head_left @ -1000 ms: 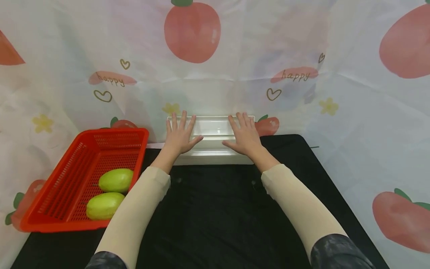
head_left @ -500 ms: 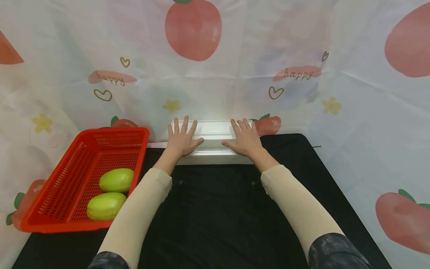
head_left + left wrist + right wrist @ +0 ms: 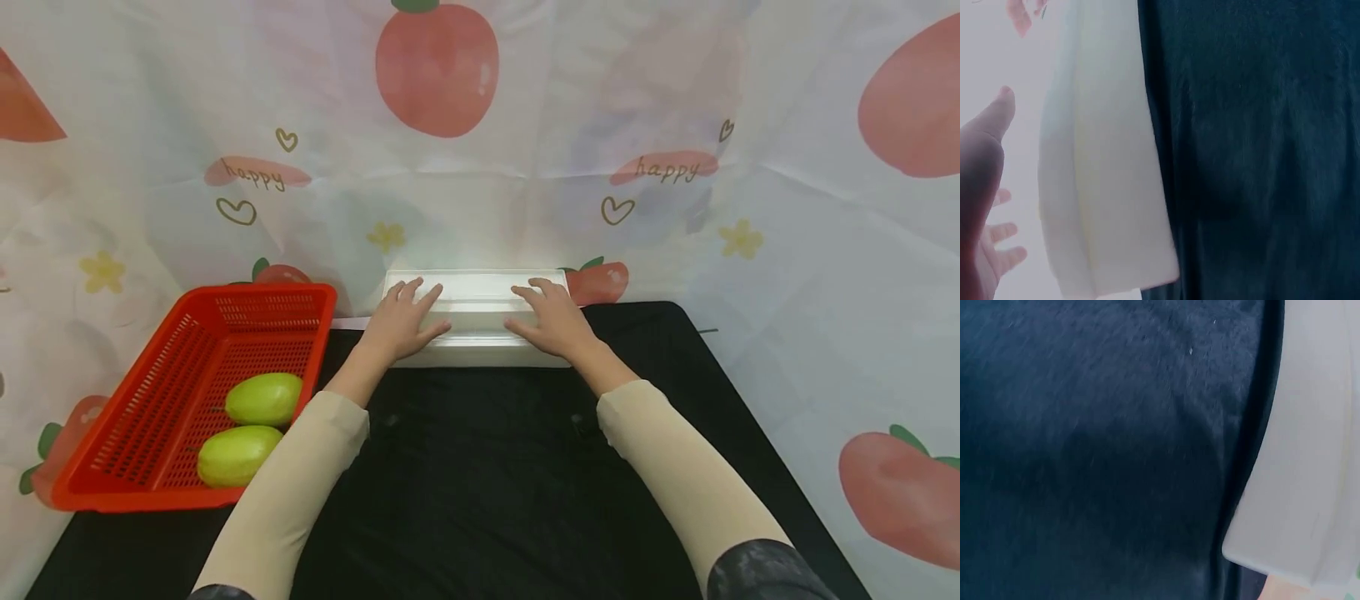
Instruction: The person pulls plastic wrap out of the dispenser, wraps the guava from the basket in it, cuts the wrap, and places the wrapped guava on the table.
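Your left hand [image 3: 401,323] and right hand [image 3: 553,321], one pair, unclenched, fingers parted, at one oblong white box [image 3: 478,321].

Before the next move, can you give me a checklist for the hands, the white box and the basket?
1. White box sitting on the table: ok, at the far end.
2. Left hand gripping the box: not ok, fingers apart and holding nothing.
3. Right hand gripping the box: not ok, also holding nothing.
4. Both green fruits inside the red basket: ok.
5. Box clear of the curtain behind it: cannot tell.
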A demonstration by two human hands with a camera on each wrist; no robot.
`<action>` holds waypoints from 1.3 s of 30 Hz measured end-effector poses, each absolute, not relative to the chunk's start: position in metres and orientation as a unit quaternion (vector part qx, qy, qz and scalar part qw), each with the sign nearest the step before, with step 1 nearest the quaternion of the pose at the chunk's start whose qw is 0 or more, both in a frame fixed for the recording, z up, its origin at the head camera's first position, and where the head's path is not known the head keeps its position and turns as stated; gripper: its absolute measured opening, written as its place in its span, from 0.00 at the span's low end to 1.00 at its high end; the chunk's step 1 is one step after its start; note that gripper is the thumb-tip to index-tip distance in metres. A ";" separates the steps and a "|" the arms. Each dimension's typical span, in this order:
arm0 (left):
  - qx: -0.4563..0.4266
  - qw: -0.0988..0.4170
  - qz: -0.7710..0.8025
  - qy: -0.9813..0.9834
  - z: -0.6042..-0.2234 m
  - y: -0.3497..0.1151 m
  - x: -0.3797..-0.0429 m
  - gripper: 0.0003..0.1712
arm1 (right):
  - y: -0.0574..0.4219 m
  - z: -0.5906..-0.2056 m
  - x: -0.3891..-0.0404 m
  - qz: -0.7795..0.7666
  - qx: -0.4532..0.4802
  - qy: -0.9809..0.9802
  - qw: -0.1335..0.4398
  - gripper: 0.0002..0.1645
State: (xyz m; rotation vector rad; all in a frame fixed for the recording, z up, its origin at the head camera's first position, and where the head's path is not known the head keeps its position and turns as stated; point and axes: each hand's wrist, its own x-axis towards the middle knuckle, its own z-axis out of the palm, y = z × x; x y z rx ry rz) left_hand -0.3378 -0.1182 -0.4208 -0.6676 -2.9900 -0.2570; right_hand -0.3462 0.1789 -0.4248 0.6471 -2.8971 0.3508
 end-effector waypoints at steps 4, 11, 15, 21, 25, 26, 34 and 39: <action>-0.271 0.034 -0.105 -0.956 -0.414 -0.126 -0.334 0.33 | 0.186 -0.420 -0.343 0.137 0.261 -0.951 0.092 0.25; -0.295 -0.033 -0.103 -0.949 -0.402 -0.127 -0.336 0.22 | 0.190 -0.413 -0.348 0.133 0.289 -0.947 0.040 0.17; -0.276 -0.079 -0.117 -0.951 -0.400 -0.127 -0.337 0.21 | 0.190 -0.413 -0.352 0.139 0.297 -0.945 -0.014 0.14; -0.269 -0.087 -0.151 -0.947 -0.405 -0.130 -0.341 0.14 | 0.190 -0.418 -0.353 0.125 0.281 -0.951 -0.035 0.09; -0.266 -0.088 -0.169 -0.945 -0.406 -0.131 -0.345 0.11 | 0.190 -0.417 -0.352 0.114 0.265 -0.956 -0.045 0.09; -0.267 -0.091 -0.170 -0.944 -0.406 -0.131 -0.346 0.11 | 0.190 -0.416 -0.352 0.112 0.264 -0.957 -0.051 0.09; -0.270 -0.144 -0.152 -0.940 -0.403 -0.131 -0.352 0.11 | 0.187 -0.409 -0.357 0.106 0.312 -0.935 -0.127 0.14; -0.274 -0.141 -0.136 -0.942 -0.403 -0.131 -0.355 0.14 | 0.185 -0.407 -0.358 0.098 0.305 -0.940 -0.116 0.14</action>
